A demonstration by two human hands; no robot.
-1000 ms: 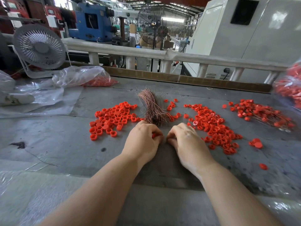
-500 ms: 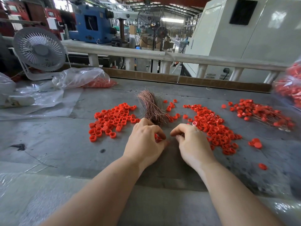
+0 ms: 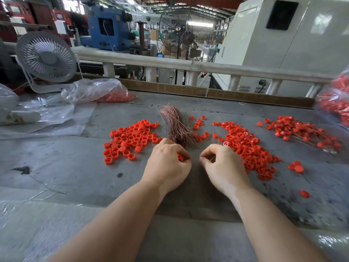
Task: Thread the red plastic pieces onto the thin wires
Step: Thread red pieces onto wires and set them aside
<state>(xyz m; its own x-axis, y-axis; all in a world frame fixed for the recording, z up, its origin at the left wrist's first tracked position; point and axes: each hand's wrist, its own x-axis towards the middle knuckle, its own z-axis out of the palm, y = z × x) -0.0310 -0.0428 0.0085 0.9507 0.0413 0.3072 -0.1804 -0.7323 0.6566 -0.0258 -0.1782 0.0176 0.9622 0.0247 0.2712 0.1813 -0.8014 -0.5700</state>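
Observation:
A bundle of thin copper wires (image 3: 176,127) lies on the grey table, between two spreads of red plastic pieces: one on the left (image 3: 130,138), one on the right (image 3: 247,146). Just in front of the bundle, my left hand (image 3: 168,167) curls round a red piece (image 3: 180,157) that peeks out between its fingers. My right hand (image 3: 224,167) is a small gap to its right and pinches a thin wire (image 3: 212,158) between thumb and forefinger. Red pieces on wires (image 3: 306,132) lie in a heap at the far right.
A white desk fan (image 3: 46,61) stands at the back left beside a clear bag of red pieces (image 3: 98,91) and plastic sheeting. Another bag of red parts (image 3: 336,101) sits at the right edge. A few loose red pieces (image 3: 296,166) lie right of my hand. A railing (image 3: 188,65) borders the table's far side.
My hands were touching just below the wire bundle; they have drawn apart and slightly toward me. The right hand now holds a thin wire clear of the left.

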